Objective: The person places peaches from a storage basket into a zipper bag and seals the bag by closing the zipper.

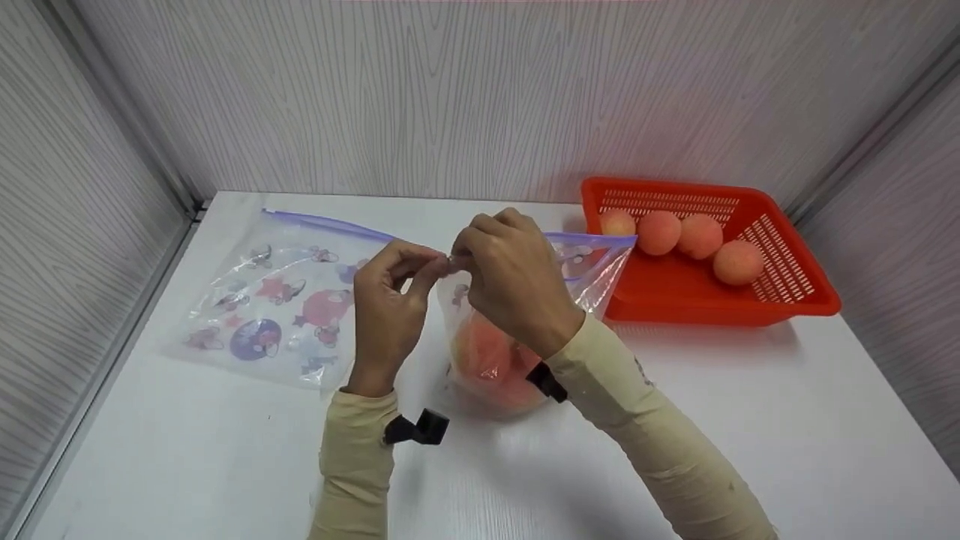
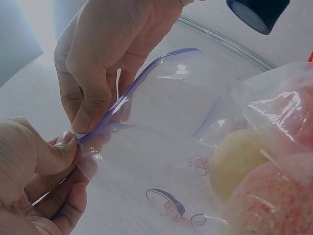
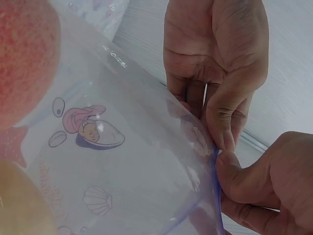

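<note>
A clear zip bag (image 1: 461, 300) with cartoon prints and a purple zip strip stands on the table, holding several peaches (image 1: 484, 352). My left hand (image 1: 391, 307) pinches the left end of its zip edge between thumb and fingers. Right beside it, my right hand (image 1: 514, 274) pinches the same strip, thumb against the fingers. In the left wrist view the bag's mouth (image 2: 146, 93) gapes beyond the pinched corner. The right wrist view has both thumbs meeting at the purple strip (image 3: 218, 181).
A second printed zip bag (image 1: 277, 307) lies flat on the white table (image 1: 225, 450) at the left. At the back right, a red plastic basket (image 1: 795, 296) holds several peaches (image 1: 701, 236). Patterned panels (image 1: 450, 97) rise behind and at both sides.
</note>
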Tool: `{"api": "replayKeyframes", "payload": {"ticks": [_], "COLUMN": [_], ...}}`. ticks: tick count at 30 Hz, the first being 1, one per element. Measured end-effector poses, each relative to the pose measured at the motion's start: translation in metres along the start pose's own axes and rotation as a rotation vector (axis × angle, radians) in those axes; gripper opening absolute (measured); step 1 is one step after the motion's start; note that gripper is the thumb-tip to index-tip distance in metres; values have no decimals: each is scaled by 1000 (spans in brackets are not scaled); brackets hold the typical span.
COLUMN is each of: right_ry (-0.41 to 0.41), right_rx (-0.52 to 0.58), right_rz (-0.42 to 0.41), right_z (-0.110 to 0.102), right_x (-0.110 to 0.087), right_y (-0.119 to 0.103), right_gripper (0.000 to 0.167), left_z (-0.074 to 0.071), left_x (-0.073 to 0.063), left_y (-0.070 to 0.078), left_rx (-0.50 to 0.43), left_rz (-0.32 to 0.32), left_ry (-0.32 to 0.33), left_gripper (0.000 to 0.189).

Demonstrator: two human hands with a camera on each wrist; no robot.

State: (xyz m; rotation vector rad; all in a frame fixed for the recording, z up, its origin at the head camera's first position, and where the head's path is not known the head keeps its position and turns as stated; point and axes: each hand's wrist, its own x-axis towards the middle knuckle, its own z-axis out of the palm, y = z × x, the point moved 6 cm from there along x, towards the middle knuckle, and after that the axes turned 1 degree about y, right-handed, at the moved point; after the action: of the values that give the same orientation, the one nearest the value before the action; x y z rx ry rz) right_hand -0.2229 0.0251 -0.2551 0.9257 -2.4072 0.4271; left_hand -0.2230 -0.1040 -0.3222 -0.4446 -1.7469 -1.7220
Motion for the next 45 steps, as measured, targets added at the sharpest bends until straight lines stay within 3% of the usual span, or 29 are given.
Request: {"api": "replayKeyframes", "payload": {"ticks": [10,25,40,45], "right_ry": [-31,-44,7,27], "right_rx": [46,83,105,107], "right_rz": [76,122,98,79], "right_z": [0,-4,-12,-14], "right_x": [-5,-10,-17,-18], "right_y": [14,24,35,39], "right_gripper": [7,7,6,6], "left_z": [-2,-6,-14,-15], "left_x": [0,0,1,2], "left_y": [1,0,-1,-1], "left_rx": [-11,-11,10,0], "left_rz": [4,-11,-19,-5], "left_ry": [7,14,45,37], "left_gripper": [3,7,6,14]}}
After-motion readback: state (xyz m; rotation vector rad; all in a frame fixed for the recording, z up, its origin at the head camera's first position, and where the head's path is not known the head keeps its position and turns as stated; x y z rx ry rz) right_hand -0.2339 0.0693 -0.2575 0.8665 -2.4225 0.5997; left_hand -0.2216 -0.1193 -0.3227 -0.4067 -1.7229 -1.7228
